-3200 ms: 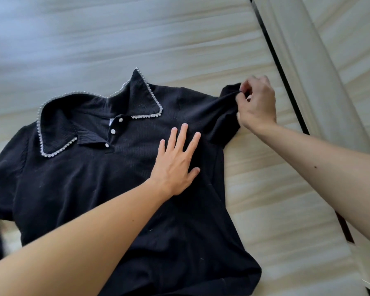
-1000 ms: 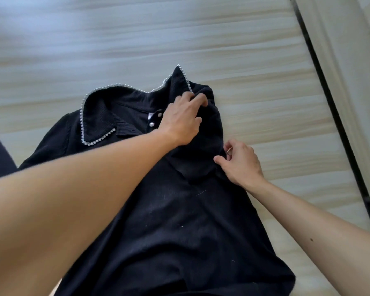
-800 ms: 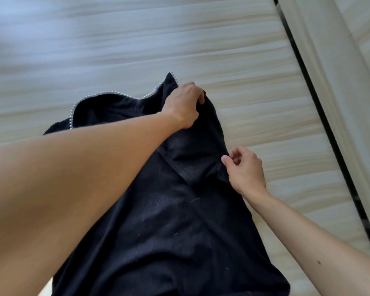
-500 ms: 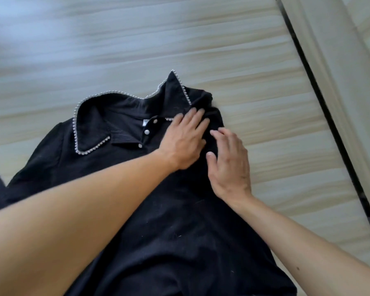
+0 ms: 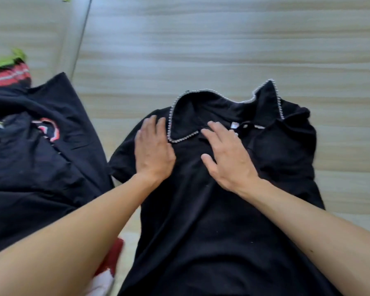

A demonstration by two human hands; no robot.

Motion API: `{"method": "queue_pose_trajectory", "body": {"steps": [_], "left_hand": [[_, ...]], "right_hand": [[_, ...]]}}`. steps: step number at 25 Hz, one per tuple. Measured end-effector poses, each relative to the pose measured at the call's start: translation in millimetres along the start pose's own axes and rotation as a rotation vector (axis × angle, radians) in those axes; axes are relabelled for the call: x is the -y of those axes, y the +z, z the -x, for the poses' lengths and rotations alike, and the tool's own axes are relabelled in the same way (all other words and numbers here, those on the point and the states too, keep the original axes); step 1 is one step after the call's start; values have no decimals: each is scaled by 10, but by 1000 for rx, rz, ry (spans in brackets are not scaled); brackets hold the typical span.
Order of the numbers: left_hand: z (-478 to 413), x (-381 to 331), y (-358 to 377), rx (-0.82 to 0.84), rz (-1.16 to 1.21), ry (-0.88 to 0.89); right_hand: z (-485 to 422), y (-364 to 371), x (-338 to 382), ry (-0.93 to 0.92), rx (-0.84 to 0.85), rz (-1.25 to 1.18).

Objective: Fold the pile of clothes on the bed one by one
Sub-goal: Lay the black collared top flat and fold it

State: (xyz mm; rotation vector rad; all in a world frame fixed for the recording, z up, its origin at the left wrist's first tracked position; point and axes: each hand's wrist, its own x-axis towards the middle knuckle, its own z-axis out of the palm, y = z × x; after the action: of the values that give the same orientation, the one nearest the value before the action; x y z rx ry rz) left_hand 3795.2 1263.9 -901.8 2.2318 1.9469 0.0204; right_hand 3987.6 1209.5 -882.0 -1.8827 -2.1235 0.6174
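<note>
Both hands have left the tucked-in shoulder on the right, where they pressed together 0.5 s ago, and now sit further left on the black collared top (image 5: pixel 222 242); the view has swung left too, bringing the pile into sight.

Nearest, the top's body runs down out of the frame between the 2 forearms, with a red and white cloth (image 5: pixel 109 265) just beside its lower left edge. Higher up, the left hand (image 5: pixel 154 152) lies flat with straight fingers on the top's left shoulder, fingertips at the pearl-trimmed collar (image 5: pixel 186 116). The right hand (image 5: pixel 229 161) is also flat and holds nothing, its spread fingers on the chest just below the button placket. To the right, the folded sleeve (image 5: pixel 286 150) lies over the front. The other sleeve (image 5: pixel 122 165) sticks out past the left hand, not yet folded.

That sleeve looks like the step in hand. To do it well, I would keep the right hand pressing the chest as an anchor, pinch the sleeve at its outer edge, and bring it in to mirror the first fold, keeping the collar uncreased.

Left of the top lies a navy garment (image 5: pixel 41 167), touching a red striped garment (image 5: pixel 9 75) further off. All rest on the bed (image 5: pixel 222 50).
</note>
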Motion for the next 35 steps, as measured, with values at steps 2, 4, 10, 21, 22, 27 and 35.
{"method": "queue_pose_trajectory", "body": {"steps": [2,4,10,21,22,27,35], "left_hand": [[45,511,-82,93,-29,-207],[74,769,-138,189,-71,-305],[-45,962,-265,273,277,-319],[-93,902,-1130,448,880,-218],[-64,733,-1200,418,924,-125],[187,-46,-1139,563,1159,144],[385,205,-205,517,394,152]], "right_hand": [[-274,121,321,-76,128,-42],[-483,251,547,-111,254,-58],[-804,499,796,-21,319,88],[-602,483,1046,289,68,-410],[-584,397,1075,413,-52,-675],[-372,-89,683,745,155,-1634],[-58,151,149,874,273,-981]]}}
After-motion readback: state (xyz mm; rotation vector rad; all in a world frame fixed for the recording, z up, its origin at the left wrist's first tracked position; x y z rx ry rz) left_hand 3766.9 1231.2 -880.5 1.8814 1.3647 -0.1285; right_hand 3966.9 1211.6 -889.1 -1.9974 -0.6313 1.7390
